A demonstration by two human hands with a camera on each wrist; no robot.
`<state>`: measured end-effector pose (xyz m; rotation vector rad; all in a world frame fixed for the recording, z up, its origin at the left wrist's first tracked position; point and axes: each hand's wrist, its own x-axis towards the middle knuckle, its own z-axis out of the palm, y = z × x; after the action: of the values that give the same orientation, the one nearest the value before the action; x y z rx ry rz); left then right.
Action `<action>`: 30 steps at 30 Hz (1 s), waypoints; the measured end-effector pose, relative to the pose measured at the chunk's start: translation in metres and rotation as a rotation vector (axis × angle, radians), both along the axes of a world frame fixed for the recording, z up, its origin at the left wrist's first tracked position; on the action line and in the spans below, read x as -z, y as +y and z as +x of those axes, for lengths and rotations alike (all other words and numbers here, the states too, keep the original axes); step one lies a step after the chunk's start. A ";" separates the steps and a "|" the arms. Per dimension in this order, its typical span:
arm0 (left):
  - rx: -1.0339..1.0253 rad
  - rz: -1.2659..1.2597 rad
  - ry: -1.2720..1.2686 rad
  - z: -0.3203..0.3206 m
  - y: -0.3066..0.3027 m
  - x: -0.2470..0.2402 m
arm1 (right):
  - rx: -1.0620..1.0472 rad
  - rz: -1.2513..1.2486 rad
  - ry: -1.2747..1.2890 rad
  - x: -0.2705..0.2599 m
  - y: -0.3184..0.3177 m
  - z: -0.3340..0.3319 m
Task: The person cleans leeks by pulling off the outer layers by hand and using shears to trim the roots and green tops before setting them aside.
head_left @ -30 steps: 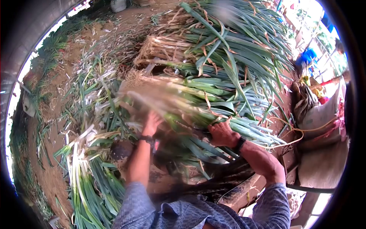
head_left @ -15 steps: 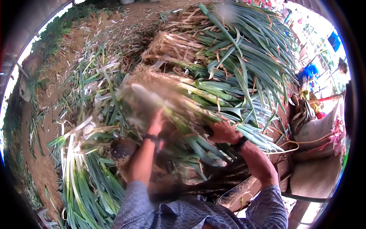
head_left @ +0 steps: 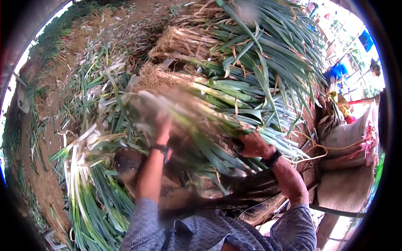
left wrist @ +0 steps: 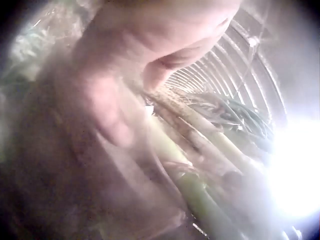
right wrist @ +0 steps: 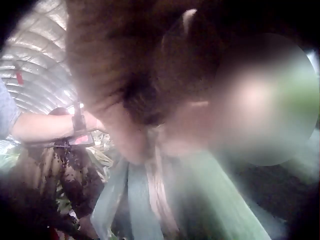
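Note:
Leeks (head_left: 197, 106) lie across the middle in front of the person, white shanks to the left and green leaves to the right. My left hand (head_left: 163, 124) is at the shank end, blurred in the head view. In the left wrist view its thumb and fingers curl on a leek stalk (left wrist: 172, 142), with a broad pale sheath hanging below them. My right hand (head_left: 253, 144) grips the green part farther right. The right wrist view shows its fingertips (right wrist: 132, 150) pinching green leaves (right wrist: 200, 195) and a dry, pale brown leaf (right wrist: 157, 187).
A large pile of leeks (head_left: 276, 54) with brown roots lies beyond the hands. Another bunch of leeks (head_left: 83, 180) lies at the left, near a rounded dark object (head_left: 129, 163). Leaf scraps (head_left: 98, 83) cover the ground. Pale sacks (head_left: 349, 136) stand at the right.
My left hand has shifted slightly left and up along the leek shanks. My right hand has moved a little to the right and keeps its grip on the leaves.

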<state>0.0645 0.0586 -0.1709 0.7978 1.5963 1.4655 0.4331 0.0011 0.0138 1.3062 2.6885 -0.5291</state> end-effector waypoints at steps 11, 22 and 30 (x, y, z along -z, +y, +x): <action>0.067 -0.091 0.164 -0.001 0.029 0.004 | 0.099 -0.086 -0.053 0.022 0.007 -0.007; 0.043 -0.031 -0.366 0.019 0.023 -0.061 | 0.048 0.005 0.191 -0.018 0.019 -0.038; 0.526 -0.076 -0.713 0.045 -0.050 -0.089 | 0.049 0.031 0.267 -0.021 0.043 -0.067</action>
<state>0.1091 0.0082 -0.0820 0.5065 0.8158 1.1108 0.3662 0.0437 0.0344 1.4033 2.8921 -0.7179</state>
